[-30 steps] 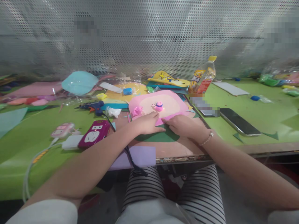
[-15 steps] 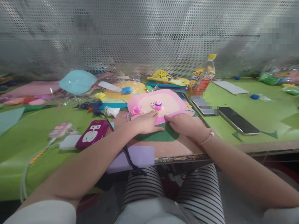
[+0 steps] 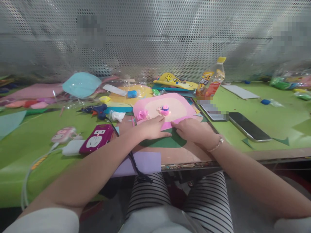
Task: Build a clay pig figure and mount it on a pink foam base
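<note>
Green tabletop [image 3: 245, 106]: outstretched left fingers [image 3: 158, 122] touch pink sheet [image 3: 190, 109].

One camera, on the person's head, looks forward and down from above, at the near side of the desk [image 3: 272, 116]. It is near enough to frame both hands [image 3: 152, 127] over the desk, the lap [image 3: 151, 194] before it and the mesh wall [image 3: 155, 38] behind it.

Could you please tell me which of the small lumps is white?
The white lump between the glue gun and the pink sheet; nearby are a pink lump, blue lump and yellow lump.
</note>
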### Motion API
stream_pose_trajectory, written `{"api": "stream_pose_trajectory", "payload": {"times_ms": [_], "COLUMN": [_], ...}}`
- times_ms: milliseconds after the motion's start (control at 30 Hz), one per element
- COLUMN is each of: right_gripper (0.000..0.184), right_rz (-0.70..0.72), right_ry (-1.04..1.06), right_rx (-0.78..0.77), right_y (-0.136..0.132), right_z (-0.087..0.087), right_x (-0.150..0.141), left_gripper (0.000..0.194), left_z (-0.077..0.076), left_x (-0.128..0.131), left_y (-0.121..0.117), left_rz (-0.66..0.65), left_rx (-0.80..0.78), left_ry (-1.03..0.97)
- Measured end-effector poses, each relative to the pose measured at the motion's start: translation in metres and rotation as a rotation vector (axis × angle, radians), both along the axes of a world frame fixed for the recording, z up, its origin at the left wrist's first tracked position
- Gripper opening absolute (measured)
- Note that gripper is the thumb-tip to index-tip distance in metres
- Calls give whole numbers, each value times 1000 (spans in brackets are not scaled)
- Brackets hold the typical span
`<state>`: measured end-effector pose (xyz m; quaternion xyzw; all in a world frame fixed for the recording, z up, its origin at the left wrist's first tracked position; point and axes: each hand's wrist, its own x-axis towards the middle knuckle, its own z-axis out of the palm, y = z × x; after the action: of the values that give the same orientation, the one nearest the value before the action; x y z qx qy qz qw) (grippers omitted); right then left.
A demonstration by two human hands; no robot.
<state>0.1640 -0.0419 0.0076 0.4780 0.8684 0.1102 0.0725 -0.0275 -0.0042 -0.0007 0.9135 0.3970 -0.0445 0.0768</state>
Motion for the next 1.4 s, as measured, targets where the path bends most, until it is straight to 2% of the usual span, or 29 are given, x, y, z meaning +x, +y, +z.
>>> {"api": "stream_pose_trajectory", "payload": {"times_ms": [300,567,733,867,1033,1233,1400], "right_gripper": [32,31,32,38,36,35,37], "right_rz": [54,113,109,52,65,-58,-99], "right_ry": [54,198,239,272,166,28,-7], "right_rx": [-58,-130,-133,-84,-74,36,97], "right_y": [2,1,1,3,2,-5,-7], "right_z": [-1,-4,-6,-7,-8,1,-1], "right_x": [4,3,1,1,-2,-4,-3], "left_gripper": [89,90,88,89,90,90,88], "left_z": [0,-1,0,1,0,3,6], "left_x": [0,0,0,0,0,2,2], "left_y": [0,1,0,0,0,-2,-5], "left_rz": [5,22,12,5,8,15,32], "left_rx": [3,-3,7,9,1,-15,-32], "left_ry": [9,7,-1,1,4,14,12]}}
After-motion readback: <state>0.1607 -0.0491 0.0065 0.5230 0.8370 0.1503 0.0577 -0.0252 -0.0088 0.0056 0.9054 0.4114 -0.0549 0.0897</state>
